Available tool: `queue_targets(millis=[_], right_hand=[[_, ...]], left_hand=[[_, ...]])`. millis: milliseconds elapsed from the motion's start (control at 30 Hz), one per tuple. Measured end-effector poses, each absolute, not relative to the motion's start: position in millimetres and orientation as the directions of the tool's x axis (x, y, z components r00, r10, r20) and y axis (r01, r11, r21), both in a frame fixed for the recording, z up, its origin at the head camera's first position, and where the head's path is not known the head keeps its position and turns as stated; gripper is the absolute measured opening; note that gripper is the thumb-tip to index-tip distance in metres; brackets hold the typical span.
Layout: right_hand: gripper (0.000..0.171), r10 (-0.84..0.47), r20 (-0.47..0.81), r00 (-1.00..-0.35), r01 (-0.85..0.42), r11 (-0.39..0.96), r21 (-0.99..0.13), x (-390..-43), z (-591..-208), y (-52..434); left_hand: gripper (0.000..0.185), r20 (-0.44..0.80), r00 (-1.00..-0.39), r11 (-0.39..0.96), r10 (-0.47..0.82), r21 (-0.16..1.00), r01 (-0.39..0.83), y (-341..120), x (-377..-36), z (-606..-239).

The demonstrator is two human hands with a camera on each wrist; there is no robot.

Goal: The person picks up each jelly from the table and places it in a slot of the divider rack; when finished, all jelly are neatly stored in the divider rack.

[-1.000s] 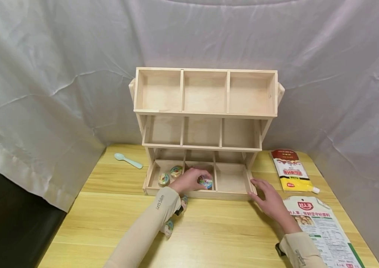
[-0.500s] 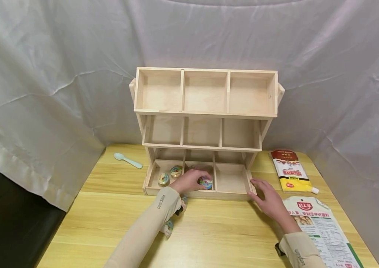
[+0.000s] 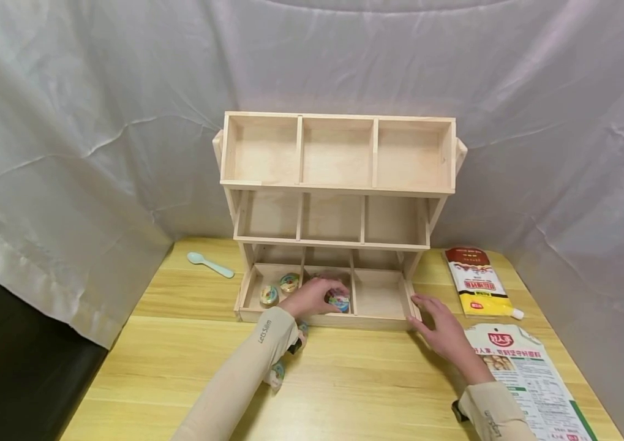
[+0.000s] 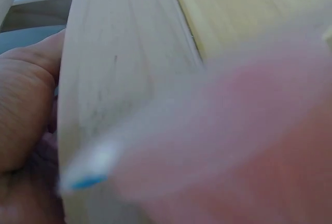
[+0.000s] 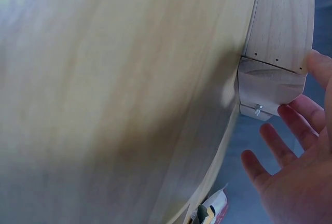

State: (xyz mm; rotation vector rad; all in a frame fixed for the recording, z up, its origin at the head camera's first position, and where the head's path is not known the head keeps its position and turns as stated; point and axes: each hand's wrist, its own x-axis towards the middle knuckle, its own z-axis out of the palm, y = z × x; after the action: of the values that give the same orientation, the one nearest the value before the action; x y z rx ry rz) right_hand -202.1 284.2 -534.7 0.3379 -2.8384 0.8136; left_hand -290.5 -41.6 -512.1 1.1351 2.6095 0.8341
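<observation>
My left hand (image 3: 314, 296) reaches into the middle compartment of the bottom tier of a wooden three-tier rack (image 3: 325, 320). Its thumb and fingers curl round a small jelly cup (image 3: 339, 302) with a colourful blue-edged lid. Part of that compartment is hidden behind the hand. Two more jelly cups (image 3: 269, 296) sit in the compartment to its left. At the rack's bottom right corner rests my right hand (image 3: 444, 327). Its thumb touches the front edge and its fingers extend along the end panel (image 5: 270, 86), as the right wrist view shows.
Two cups (image 3: 277, 372) lie on the table beside the left wrist. A pale green spoon (image 3: 210, 264) is left of the rack. On the right lie a red, white and yellow pouch (image 3: 479, 282) and a flat printed packet (image 3: 532, 380). A blurred pink shape (image 4: 233, 125) fills much of the left wrist view.
</observation>
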Motion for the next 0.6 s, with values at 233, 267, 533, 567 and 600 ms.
queue_targets(millis=[233,267,533,567,600], right_hand=[[0.058,-0.172,0.217,-0.961,-0.26,0.829,-0.495,-202,-535,283],[0.058,-0.169,0.213,-0.962,-0.256,0.829,-0.497,-202,-535,283],[0.062,-0.165,0.179,-0.97,-0.234,0.832,-0.503,-201,-533,283],[0.061,-0.162,0.179,-0.97,-0.232,0.832,-0.504,-201,-533,283],[0.061,-0.162,0.18,-0.97,-0.232,0.831,-0.505,-201,-533,283]], left_hand=[[0.047,0.063,-0.692,0.521,0.719,0.61,0.597,-45,-291,-511],[0.046,0.069,-0.691,0.515,0.719,0.616,0.596,-46,-291,-510],[0.047,0.142,-0.705,0.504,0.695,0.602,0.619,-57,-287,-494],[0.048,0.158,-0.702,0.498,0.694,0.599,0.627,-58,-285,-492],[0.048,0.172,-0.699,0.493,0.694,0.594,0.636,-60,-284,-489]])
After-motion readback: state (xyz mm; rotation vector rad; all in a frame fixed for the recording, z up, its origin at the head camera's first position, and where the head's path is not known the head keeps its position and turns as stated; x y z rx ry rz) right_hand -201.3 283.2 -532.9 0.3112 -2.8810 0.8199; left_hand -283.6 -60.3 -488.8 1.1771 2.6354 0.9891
